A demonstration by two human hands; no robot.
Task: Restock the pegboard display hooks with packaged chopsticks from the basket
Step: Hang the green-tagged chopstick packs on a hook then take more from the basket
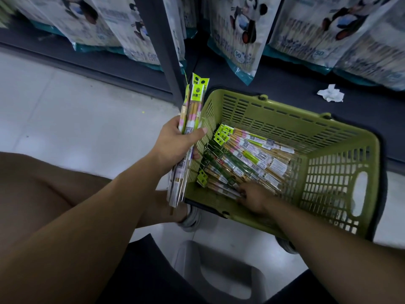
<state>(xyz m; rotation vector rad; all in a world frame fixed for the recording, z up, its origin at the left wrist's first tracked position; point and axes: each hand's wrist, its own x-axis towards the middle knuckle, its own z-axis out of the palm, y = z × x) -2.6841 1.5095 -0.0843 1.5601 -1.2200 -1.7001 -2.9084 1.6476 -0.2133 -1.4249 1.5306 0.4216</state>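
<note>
left hand: clamps your fanned bundle of green-topped chopstick packets; may slip.
right hand: on loose packets in green slotted plastic basket; grip unclear; could snag.

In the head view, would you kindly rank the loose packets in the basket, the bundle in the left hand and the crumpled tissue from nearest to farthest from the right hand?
1. Loose packets, in the basket, directly under the right hand.
2. Bundle, held by the left hand, outside the basket's left wall.
3. Crumpled tissue, on the dark shelf base beyond the basket.
</note>
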